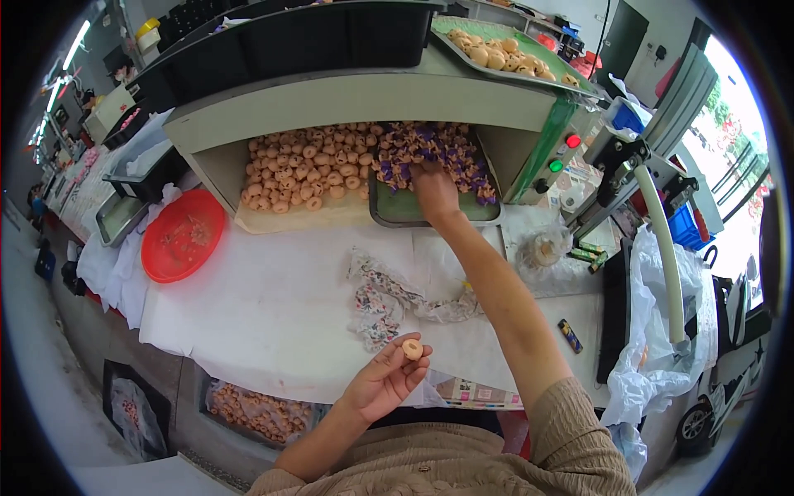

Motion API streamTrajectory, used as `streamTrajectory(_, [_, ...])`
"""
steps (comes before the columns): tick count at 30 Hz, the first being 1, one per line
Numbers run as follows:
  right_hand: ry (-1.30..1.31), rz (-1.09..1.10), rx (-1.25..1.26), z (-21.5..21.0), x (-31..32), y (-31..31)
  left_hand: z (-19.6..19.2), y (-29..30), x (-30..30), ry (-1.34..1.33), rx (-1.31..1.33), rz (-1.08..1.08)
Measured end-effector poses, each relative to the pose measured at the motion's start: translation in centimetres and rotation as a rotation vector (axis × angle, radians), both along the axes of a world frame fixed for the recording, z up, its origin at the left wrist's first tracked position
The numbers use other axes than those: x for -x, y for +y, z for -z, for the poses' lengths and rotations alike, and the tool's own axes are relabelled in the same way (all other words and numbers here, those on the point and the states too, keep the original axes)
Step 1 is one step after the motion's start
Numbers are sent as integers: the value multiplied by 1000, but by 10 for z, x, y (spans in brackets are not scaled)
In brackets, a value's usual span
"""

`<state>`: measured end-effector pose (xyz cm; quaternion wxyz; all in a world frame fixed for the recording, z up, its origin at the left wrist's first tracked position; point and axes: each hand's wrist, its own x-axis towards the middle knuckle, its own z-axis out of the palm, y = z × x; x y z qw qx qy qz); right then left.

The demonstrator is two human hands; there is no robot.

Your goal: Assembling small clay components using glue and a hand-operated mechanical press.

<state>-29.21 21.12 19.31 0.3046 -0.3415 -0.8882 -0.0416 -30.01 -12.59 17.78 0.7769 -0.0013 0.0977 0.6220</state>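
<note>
Near the front edge of the table, my left hand (389,375) pinches a small peach-coloured hollow piece (412,350), round with a dark opening, between thumb and fingers. My right hand (434,192) reaches forward into a dark-rimmed tray (389,217) under the shelf. Its fingertips are sunk among small peach-and-purple figure parts (438,149), so what they hold is hidden. Left of that tray, a heap of similar round peach pieces (306,165) lies on brown paper. A crumpled floral cloth (385,298) rests on the white table between my arms.
A red basin (184,236) stands at the left. Above, the shelf carries a black bin (289,45) and a tray of larger round pieces (504,56). At right are a clamp-like machine (620,178), a tape roll (546,248), a lighter (570,336) and plastic bags (653,355).
</note>
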Motion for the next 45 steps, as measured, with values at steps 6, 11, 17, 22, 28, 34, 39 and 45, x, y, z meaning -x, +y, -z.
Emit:
streamTrajectory(6, [289,-86,165,13,-30,-13,31,6,6,36,25,-28])
streamTrajectory(11, [626,-282,736,89,-169,-73,135,41,-75,44,47,-59])
streamTrajectory(17, [503,-362,1004,121,-285,-177,167,46,-133,194,11,12])
streamTrajectory(22, [463,-401,940,127,-356,-198,167,45,-194,272,62,54])
streamTrajectory(28, [396,-506,877,121,-415,-197,164,41,-240,351,-7,131])
streamTrajectory(34, [364,-630,757,132,-440,-197,161,38,-261,512,31,176])
streamTrajectory(39, [379,-642,751,136,-450,-198,159,41,-268,616,40,184])
streamTrajectory(45, [323,-576,766,126,-439,-193,162,39,-262,480,120,222])
